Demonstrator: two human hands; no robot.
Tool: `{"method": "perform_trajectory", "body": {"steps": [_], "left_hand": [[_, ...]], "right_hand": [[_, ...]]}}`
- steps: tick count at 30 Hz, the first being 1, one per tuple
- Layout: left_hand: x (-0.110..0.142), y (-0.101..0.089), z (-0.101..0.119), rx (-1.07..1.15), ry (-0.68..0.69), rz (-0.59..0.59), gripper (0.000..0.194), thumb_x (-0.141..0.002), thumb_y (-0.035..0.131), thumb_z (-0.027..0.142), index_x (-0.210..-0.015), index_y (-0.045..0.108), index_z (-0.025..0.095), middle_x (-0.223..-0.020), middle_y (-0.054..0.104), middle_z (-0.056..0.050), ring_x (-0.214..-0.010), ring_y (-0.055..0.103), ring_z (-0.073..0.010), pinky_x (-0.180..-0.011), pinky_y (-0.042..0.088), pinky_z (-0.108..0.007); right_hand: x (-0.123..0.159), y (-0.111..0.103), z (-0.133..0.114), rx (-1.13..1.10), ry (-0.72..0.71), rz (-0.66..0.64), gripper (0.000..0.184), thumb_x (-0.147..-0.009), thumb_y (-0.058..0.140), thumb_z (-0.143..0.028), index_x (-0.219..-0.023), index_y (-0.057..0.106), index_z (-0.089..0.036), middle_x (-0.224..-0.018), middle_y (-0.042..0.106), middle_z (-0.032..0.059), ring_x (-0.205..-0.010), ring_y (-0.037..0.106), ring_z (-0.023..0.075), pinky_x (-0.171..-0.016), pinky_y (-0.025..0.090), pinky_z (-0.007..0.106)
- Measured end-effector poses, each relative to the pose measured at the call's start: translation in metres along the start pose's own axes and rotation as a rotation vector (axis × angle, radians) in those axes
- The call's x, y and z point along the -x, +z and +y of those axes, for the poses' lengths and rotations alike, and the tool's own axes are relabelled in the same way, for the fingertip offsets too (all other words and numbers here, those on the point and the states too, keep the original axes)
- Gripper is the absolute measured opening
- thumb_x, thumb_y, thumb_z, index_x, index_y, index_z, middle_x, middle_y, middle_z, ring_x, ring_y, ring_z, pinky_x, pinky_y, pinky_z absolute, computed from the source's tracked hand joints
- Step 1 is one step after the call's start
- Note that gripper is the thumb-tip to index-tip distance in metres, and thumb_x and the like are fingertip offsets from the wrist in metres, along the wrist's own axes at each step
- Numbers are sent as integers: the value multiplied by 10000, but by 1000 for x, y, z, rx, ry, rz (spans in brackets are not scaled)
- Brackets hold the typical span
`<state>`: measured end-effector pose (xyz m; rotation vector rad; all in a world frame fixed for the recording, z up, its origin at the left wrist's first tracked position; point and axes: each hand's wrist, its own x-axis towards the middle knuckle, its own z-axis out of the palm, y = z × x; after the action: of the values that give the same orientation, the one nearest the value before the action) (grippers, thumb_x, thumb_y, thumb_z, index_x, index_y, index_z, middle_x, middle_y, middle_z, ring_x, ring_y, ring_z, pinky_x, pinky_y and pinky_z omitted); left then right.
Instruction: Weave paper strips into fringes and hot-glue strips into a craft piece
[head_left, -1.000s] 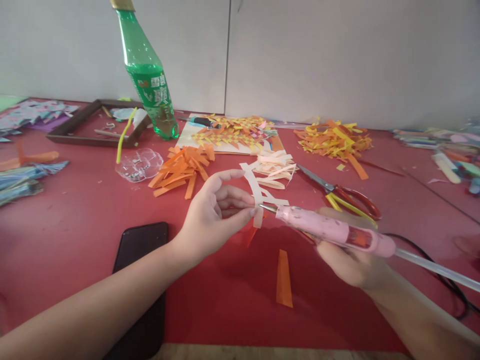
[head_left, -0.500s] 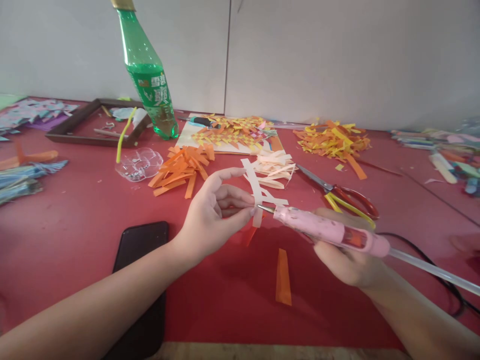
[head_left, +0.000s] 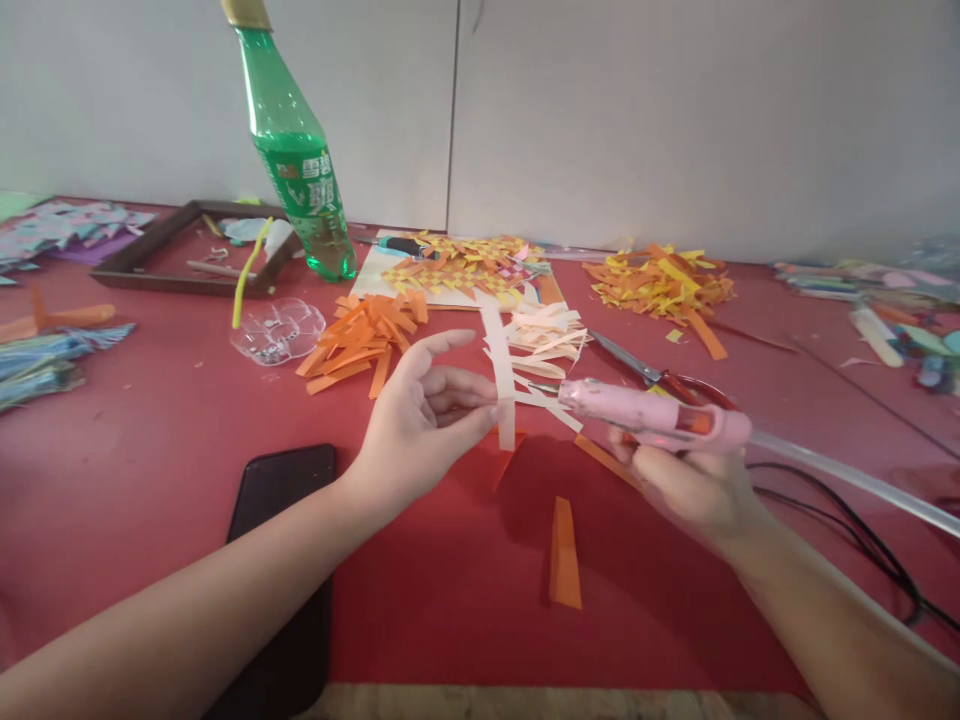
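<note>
Between thumb and fingers, my left hand (head_left: 427, 420) pinches a pale paper strip (head_left: 501, 360) that stands nearly upright. My right hand (head_left: 694, 485) is wrapped round a pink hot glue gun (head_left: 652, 410), with a clear glue stick (head_left: 847, 475) sticking out of its back. The gun's metal nozzle points left, a little to the right of the held strip. Behind the strip lies a pile of pale paper strips (head_left: 551, 335). Orange folded strips (head_left: 349, 340) are heaped left of it, and a single orange strip (head_left: 565, 555) rests on the table below.
A black phone (head_left: 285, 490) lies under my left forearm. Scissors (head_left: 660, 375) lie behind the glue gun, and a black cable (head_left: 855, 530) runs at the right. Farther back are a green bottle (head_left: 304, 180), a dark frame (head_left: 150, 250) and an orange-yellow paper pile (head_left: 660, 295).
My right hand has drawn the glue gun to the right, so its nozzle has come off the pale strip. The strip in my left hand has shifted slightly left and turned more upright.
</note>
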<state>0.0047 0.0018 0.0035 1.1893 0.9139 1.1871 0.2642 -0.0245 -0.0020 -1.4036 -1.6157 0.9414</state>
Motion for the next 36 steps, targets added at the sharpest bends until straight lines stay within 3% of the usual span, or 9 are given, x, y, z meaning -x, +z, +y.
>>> {"method": "perform_trajectory", "body": {"steps": [4, 9, 12, 19, 24, 30, 32, 36], "left_hand": [[-3, -1, -1, 59, -53, 38, 641, -736, 801, 153, -1287, 478, 209, -846, 701, 15, -805, 725, -139, -813, 599, -272], [-2, 2, 2, 77, -73, 39, 951, -726, 807, 157, -1510, 279, 258, -830, 701, 23, -831, 729, -162, -868, 590, -318], [-1, 3, 2, 54, -67, 12, 1013, -738, 793, 147, -1553, 206, 278, -807, 701, 26, -843, 729, -168, -879, 584, -322], [-1, 1, -1, 23, -60, -8, 916, -778, 756, 144, -1543, 273, 289, -843, 700, 6, -871, 717, -172, -913, 569, -355], [-2, 0, -2, 47, -77, 3, 885, -768, 777, 164, -1517, 318, 265, -849, 711, 12, -821, 708, -149, -872, 567, -316], [-5, 0, -3, 38, -130, 5, 642, -766, 781, 173, -1335, 483, 186, -850, 721, 8, -810, 701, -123, -844, 552, -274], [-5, -1, -4, 35, -132, 9, 610, -766, 781, 174, -1308, 502, 190, -844, 723, 9, -802, 699, -118, -827, 553, -264], [-6, -2, -6, 36, -128, -8, 557, -773, 773, 165, -1278, 543, 211, -843, 728, 11, -794, 698, -102, -794, 552, -225]], "right_hand": [[-3, -3, -1, -250, 245, -76, 190, -609, 518, -162, -742, 649, -199, -609, 613, 10, -454, 457, 111, -426, 358, 266], [-1, 0, -7, -366, 256, -123, 209, -560, 517, -171, -707, 664, -185, -587, 622, 22, -438, 408, 100, -439, 316, 276], [0, 2, -10, -417, 287, -167, 208, -562, 515, -157, -702, 667, -185, -612, 623, 25, -462, 424, 106, -457, 315, 282], [-1, 0, -9, -455, 350, -207, 76, -544, 547, -230, -598, 587, -195, -506, 542, 12, -425, 426, 127, -434, 251, 290], [1, 0, -4, -517, 302, -191, 30, -553, 554, -220, -576, 537, -211, -512, 498, -7, -435, 409, 122, -468, 288, 302], [-1, 6, -2, -574, 263, -171, 58, -521, 540, -206, -514, 483, -204, -464, 455, -24, -388, 358, 93, -458, 273, 297], [-2, 7, -3, -553, 257, -156, 24, -528, 538, -205, -548, 527, -197, -474, 484, -22, -385, 376, 94, -445, 267, 289], [-2, 7, -7, -490, 209, -204, 192, -528, 518, -176, -674, 643, -178, -586, 619, 12, -399, 435, 98, -429, 265, 275]]}}
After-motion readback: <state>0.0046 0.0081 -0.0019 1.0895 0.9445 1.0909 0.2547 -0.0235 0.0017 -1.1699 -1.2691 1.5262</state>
